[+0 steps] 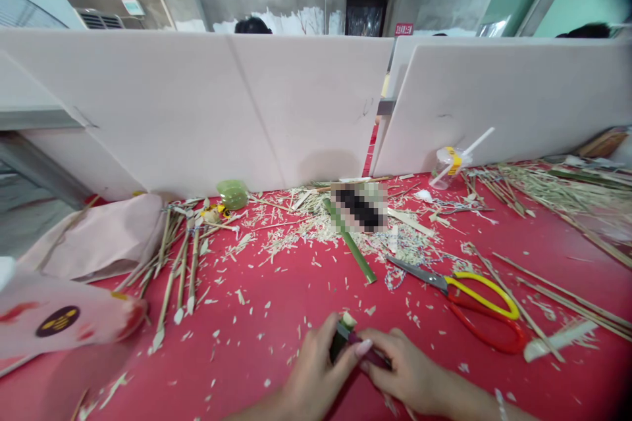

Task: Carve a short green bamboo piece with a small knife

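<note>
My left hand (316,362) is closed around a short piece of green bamboo (348,320), whose pale cut end sticks up past the fingers. In my right hand (407,365) is a carving knife, gripped by its dark reddish handle (374,353). Its blade lies against the bamboo by my left thumb, mostly hidden by the fingers. Beyond the hands rests a longer green bamboo strip (356,251). Scissors (457,286) with one yellow and one red handle lie partly open to the right.
Pale shavings (291,237) litter the red tabletop (257,368). Pointed bamboo sticks (185,263), a pink pouch (118,237) and a pink cup (64,316) are at left. A clear cup with straw (447,168) lies tipped near the white partition (306,105). Thin strips (567,296) lie right.
</note>
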Available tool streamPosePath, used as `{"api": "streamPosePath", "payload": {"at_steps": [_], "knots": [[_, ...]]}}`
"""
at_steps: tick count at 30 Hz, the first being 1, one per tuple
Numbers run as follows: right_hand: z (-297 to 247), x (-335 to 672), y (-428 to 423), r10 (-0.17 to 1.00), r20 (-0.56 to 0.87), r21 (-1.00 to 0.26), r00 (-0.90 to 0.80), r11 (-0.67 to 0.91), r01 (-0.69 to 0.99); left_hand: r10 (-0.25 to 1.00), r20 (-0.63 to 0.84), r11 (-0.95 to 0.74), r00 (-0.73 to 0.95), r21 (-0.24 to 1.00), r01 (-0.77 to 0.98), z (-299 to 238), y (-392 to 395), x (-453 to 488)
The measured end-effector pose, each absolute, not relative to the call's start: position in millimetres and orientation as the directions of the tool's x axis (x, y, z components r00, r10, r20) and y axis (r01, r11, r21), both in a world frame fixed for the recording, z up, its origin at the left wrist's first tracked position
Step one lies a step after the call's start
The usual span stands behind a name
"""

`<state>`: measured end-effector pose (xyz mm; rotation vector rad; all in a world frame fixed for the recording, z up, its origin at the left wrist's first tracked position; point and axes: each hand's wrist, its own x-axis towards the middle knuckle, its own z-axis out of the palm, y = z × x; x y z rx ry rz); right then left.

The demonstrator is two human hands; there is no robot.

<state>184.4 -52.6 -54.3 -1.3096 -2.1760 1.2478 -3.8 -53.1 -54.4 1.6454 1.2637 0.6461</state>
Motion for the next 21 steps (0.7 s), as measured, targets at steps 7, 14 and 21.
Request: {"api": "streamPosePath", "payload": {"at_steps": [7, 14, 21], "knots": [[-56.2, 188.1, -53.3, 0.829, -0.093, -0.871, -0.551, 0.2, 0.448, 0.929, -0.115, -0.039, 0.352, 0.916, 0.4, -50.0, -53.0, -2.2], [-52.8, 189.6, -54.4, 0.833, -0.062, -0.886, -0.549, 0.207, 0.415, 0.895, -0.1, -0.055, 0.435, 0.942, 0.33, -46.3, -49.7, 0.9], [-50.0, 189.9, -54.9, 0.823, -0.139, -0.951, -0.55, 0.045, 0.306, 0.937, -0.136, 0.025, 0.323, 0.945, 0.326, -46.3, -46.5, 3.9]]}}
